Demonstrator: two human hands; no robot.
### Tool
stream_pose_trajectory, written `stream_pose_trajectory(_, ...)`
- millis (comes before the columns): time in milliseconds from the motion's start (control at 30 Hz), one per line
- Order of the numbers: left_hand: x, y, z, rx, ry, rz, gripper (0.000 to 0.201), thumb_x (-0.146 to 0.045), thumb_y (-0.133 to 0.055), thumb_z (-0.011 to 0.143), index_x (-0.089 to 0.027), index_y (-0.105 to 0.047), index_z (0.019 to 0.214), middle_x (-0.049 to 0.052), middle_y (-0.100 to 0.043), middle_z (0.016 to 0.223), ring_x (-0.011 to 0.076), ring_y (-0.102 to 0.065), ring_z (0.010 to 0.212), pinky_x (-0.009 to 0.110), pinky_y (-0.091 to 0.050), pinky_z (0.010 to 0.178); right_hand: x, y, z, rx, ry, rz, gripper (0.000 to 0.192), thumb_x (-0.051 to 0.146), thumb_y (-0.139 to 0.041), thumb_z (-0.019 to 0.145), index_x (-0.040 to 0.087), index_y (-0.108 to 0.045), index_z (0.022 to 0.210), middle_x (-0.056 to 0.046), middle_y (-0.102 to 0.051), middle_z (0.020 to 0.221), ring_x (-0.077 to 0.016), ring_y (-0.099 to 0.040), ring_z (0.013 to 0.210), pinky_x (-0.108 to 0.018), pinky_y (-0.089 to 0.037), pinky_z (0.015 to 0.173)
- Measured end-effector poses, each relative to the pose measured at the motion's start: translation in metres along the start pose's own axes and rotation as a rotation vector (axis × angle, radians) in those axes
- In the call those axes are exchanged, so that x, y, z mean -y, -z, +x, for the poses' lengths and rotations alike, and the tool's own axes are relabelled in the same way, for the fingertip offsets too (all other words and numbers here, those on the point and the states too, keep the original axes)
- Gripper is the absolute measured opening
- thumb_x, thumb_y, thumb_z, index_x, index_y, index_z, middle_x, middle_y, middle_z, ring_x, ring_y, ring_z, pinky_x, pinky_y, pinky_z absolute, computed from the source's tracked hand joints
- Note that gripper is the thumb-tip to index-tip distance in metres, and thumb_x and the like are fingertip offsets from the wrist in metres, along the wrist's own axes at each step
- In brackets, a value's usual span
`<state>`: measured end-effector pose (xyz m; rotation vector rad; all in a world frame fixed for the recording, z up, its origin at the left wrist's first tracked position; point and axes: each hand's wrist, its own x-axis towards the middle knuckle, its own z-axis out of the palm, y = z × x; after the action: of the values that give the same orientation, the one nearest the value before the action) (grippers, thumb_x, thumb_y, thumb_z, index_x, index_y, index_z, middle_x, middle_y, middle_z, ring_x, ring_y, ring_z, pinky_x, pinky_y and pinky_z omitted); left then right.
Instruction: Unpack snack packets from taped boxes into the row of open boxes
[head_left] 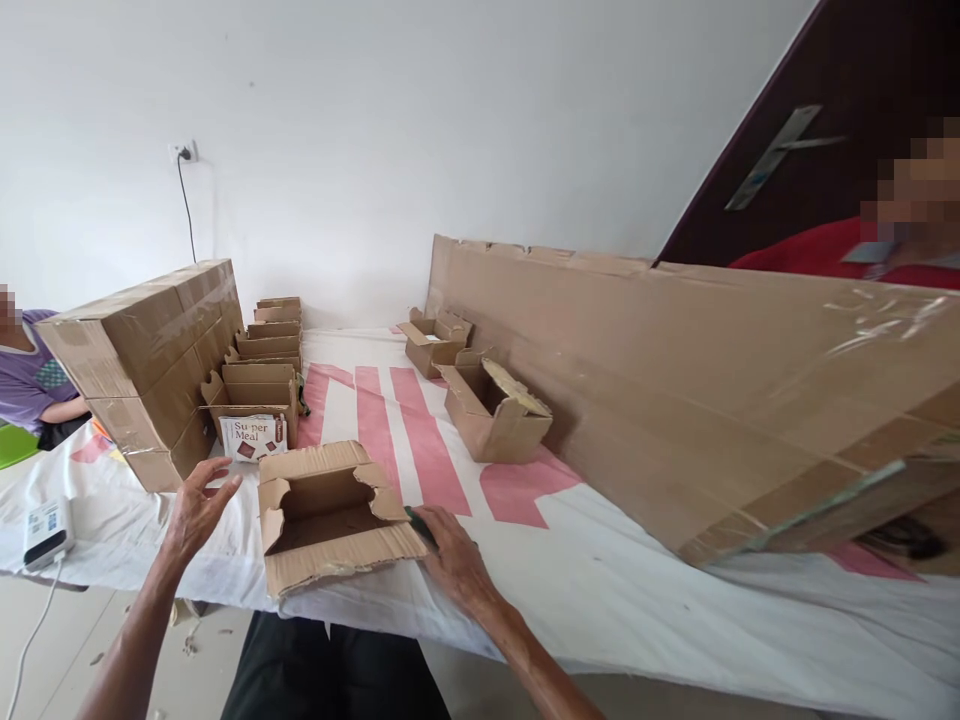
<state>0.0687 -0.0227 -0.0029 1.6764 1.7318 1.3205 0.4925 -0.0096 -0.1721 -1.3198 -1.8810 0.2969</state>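
Open cardboard box (330, 515) sits at the near table (637, 580) edge, flaps up, seemingly empty, so this looks like the box-setup or filling step. Left hand (196, 510) hovers just left of it, fingers spread, holding nothing; right hand (450, 555) rests flat by the box's right corner, apparently over a dark green item, grasp unclear. Next likely needs the Super Meal packet (253, 437) just beyond.

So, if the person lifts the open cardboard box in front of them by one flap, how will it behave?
The open cardboard box looks empty, so probably light. Its flaps are creased and ragged, so a flap would likely bend rather than carry it stiffly. Its flat bottom on the table cloth suggests it slides, not rolls.
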Motion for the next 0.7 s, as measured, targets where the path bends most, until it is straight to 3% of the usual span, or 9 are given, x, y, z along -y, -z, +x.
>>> stream_pose_trajectory(133, -0.033, 0.005, -0.027, 0.084, -0.134, 0.030, 0.051, -0.067, -0.075, 0.084, -0.030, -0.079, 0.119, 0.011, -0.072, 0.140, 0.0352, -0.069, 0.128, 0.044, -0.062, 0.096, -0.006, -0.013, -0.006, -0.018, 0.002, -0.157, 0.050, 0.018, -0.055, 0.087, 0.025, -0.068, 0.135, -0.013, -0.073, 0.133, -0.0321, -0.067, 0.123, -0.049, -0.055, 0.103)
stream_pose_trajectory(267, -0.050, 0.000, -0.055, 0.212, -0.251, 0.097, 0.053, -0.061, -0.080, 0.084, -0.037, -0.076, 0.131, 0.011, -0.064, 0.153, 0.0392, -0.061, 0.140, 0.055, -0.055, 0.112, -0.006, -0.017, -0.005, -0.007, 0.016, -0.235, 0.053, 0.014, -0.053, 0.086, 0.023, -0.068, 0.136, -0.014, -0.073, 0.132, -0.0324, -0.067, 0.122, -0.047, -0.054, 0.099)
stream_pose_trajectory(433, -0.048, -0.015, -0.077, 0.303, -0.356, 0.180, 0.067, -0.059, -0.085, 0.081, -0.044, -0.068, 0.144, 0.011, -0.055, 0.162, 0.0431, -0.053, 0.148, 0.061, -0.050, 0.118, 0.000, -0.016, -0.003, -0.012, -0.003, -0.282, 0.047, 0.015, -0.054, 0.088, 0.021, -0.070, 0.131, -0.014, -0.074, 0.127, -0.0317, -0.067, 0.117, -0.044, -0.052, 0.096)
stream_pose_trajectory(700, -0.035, -0.030, -0.083, 0.311, -0.488, 0.316, 0.065, -0.062, -0.081, 0.085, -0.039, -0.067, 0.145, 0.013, -0.055, 0.162, 0.0437, -0.053, 0.148, 0.059, -0.053, 0.116, 0.011, -0.012, 0.000, 0.003, -0.024, -0.339, 0.038, 0.017, -0.054, 0.094, 0.019, -0.070, 0.129, -0.014, -0.074, 0.123, -0.0299, -0.066, 0.115, -0.039, -0.047, 0.095)
